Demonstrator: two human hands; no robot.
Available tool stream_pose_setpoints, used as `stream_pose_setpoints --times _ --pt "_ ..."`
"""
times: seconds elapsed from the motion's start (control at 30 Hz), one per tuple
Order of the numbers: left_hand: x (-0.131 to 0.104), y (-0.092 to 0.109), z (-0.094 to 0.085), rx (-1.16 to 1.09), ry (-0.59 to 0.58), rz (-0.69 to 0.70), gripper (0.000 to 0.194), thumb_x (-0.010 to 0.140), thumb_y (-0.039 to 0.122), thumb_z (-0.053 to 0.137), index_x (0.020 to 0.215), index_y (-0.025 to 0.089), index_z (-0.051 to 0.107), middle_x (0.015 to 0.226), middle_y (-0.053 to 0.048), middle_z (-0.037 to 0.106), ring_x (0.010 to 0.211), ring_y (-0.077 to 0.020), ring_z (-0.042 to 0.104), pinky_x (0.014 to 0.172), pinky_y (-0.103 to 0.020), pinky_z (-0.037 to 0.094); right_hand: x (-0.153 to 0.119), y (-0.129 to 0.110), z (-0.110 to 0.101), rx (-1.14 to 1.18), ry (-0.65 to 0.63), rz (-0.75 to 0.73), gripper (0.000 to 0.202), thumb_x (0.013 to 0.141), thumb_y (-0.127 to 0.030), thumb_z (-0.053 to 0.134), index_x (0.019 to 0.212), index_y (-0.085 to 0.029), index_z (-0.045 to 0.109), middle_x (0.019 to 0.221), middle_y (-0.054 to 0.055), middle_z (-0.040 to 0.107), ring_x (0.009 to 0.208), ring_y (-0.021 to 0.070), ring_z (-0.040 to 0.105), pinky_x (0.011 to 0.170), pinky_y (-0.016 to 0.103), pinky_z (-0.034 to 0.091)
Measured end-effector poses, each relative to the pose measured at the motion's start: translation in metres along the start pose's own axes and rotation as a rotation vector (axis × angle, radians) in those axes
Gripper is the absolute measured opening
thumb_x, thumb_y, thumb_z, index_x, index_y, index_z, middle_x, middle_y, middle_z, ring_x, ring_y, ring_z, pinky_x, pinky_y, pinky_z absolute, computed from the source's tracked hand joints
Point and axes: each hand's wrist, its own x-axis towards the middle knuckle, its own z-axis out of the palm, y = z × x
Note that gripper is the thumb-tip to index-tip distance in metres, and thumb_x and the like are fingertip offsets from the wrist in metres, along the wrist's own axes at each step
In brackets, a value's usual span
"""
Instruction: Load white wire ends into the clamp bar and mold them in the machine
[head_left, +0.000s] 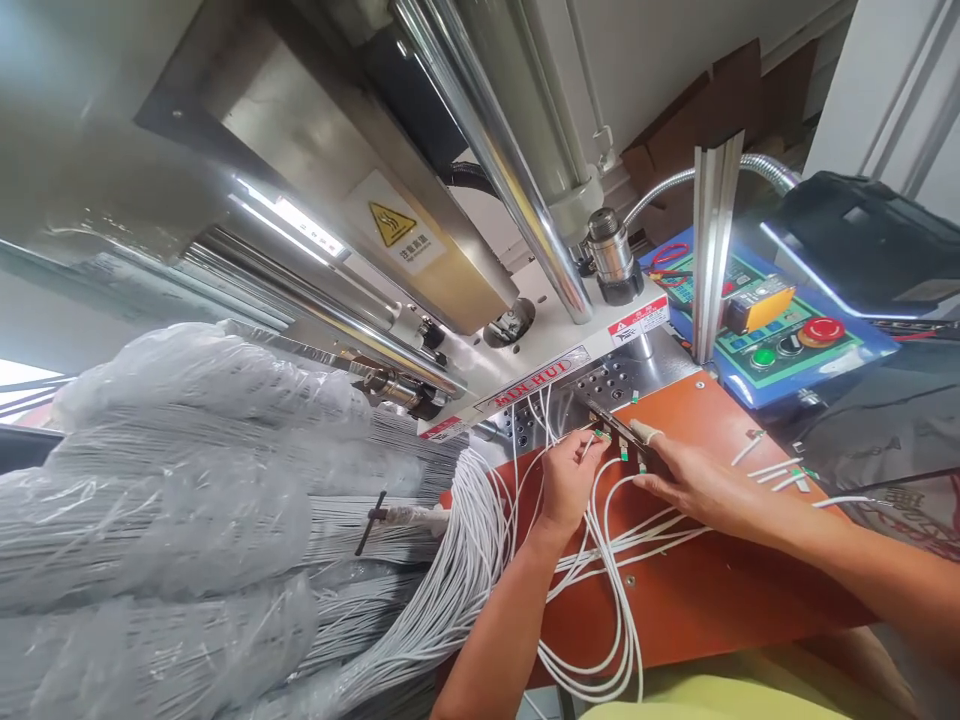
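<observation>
My left hand [571, 474] is closed in a pinch on a white cable with a small green end piece [601, 435], just in front of the machine's press head. Beside it, my right hand [684, 478] grips a dark narrow metal bar [619, 424] between thumb and fingers, and a pale cover sits on one fingertip. Several green-and-metal cable ends [624, 452] line up along that bar. White cables [611, 570] loop from there over the orange-brown work table [712, 590]. How the ends sit in the bar is too small to make out.
Above my hands stands the press head [540, 375] with shiny guide rods. A thick bundle of white cables [472, 530] hangs at the left, beside plastic-wrapped cable stacks [187, 480]. Loose cable ends [780, 470] lie right, near a blue control box [862, 345] with buttons.
</observation>
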Motion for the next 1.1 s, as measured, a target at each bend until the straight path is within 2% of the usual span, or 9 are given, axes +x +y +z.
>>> stream_pose_setpoints --times 0.2,0.33,0.5,0.6,0.73,0.93,1.0,1.1 --pt "-0.001 -0.007 0.001 0.149 0.009 0.103 0.011 0.088 0.025 0.059 0.092 0.019 0.068 0.087 -0.003 0.072 0.078 -0.0149 0.065 0.076 -0.025 0.049 0.0 -0.002 0.0 0.02 0.004 0.0 0.057 0.087 -0.039 0.054 0.139 -0.025 0.038 0.109 0.008 0.068 0.104 0.0269 0.064 0.088 0.039 0.049" --pt "-0.003 -0.007 0.002 0.119 -0.027 0.07 0.011 0.09 0.023 0.056 0.092 0.019 0.066 0.088 -0.003 0.072 0.081 -0.0155 0.068 0.076 -0.026 0.051 0.0 -0.002 -0.001 0.019 -0.01 0.0 0.06 0.088 -0.039 0.053 0.142 -0.024 0.034 0.116 0.01 0.066 0.109 0.0277 0.062 0.092 0.041 0.048" --pt "-0.004 -0.007 0.004 -0.022 -0.041 0.009 0.01 0.09 0.025 0.056 0.093 0.019 0.064 0.088 -0.003 0.072 0.082 -0.0154 0.07 0.075 -0.025 0.055 0.001 0.0 0.0 -0.006 -0.026 -0.019 0.061 0.09 -0.04 0.049 0.144 -0.02 0.03 0.124 0.014 0.062 0.118 0.03 0.057 0.095 0.045 0.046" --pt "-0.004 -0.005 0.003 0.023 -0.029 0.03 0.01 0.089 0.024 0.056 0.093 0.019 0.064 0.087 -0.003 0.072 0.08 -0.015 0.07 0.073 -0.024 0.055 0.001 -0.001 0.0 -0.008 -0.031 -0.013 0.062 0.09 -0.04 0.049 0.145 -0.018 0.029 0.125 0.015 0.061 0.12 0.0306 0.056 0.096 0.045 0.046" --pt "-0.004 -0.008 0.004 0.13 0.013 0.065 0.01 0.089 0.022 0.056 0.091 0.02 0.066 0.083 -0.003 0.072 0.078 -0.0154 0.069 0.073 -0.024 0.053 -0.001 -0.003 0.0 -0.004 -0.005 -0.034 0.06 0.09 -0.039 0.05 0.144 -0.021 0.031 0.118 0.012 0.065 0.112 0.0284 0.061 0.091 0.04 0.048" --pt "0.0 -0.019 0.009 0.037 0.035 -0.011 0.011 0.088 0.025 0.058 0.091 0.018 0.066 0.082 -0.003 0.072 0.076 -0.0156 0.069 0.074 -0.026 0.055 -0.002 -0.003 0.002 -0.027 0.02 -0.037 0.048 0.088 -0.037 0.053 0.133 -0.021 0.044 0.107 0.011 0.068 0.098 0.0275 0.065 0.083 0.036 0.049" --pt "0.002 -0.017 0.007 0.003 0.022 -0.019 0.012 0.086 0.026 0.06 0.091 0.017 0.067 0.084 -0.003 0.072 0.078 -0.0157 0.069 0.076 -0.027 0.054 -0.002 -0.002 0.002 -0.018 0.021 -0.036 0.049 0.088 -0.038 0.053 0.134 -0.022 0.043 0.108 0.011 0.068 0.1 0.0277 0.065 0.084 0.037 0.05" --pt "0.005 -0.006 0.001 -0.116 -0.015 -0.001 0.016 0.086 0.027 0.061 0.097 0.016 0.066 0.098 -0.006 0.072 0.09 -0.0167 0.069 0.084 -0.028 0.053 -0.001 -0.002 0.001 0.007 0.024 -0.026 0.054 0.087 -0.039 0.053 0.138 -0.024 0.04 0.108 0.009 0.068 0.1 0.0269 0.065 0.084 0.038 0.05"
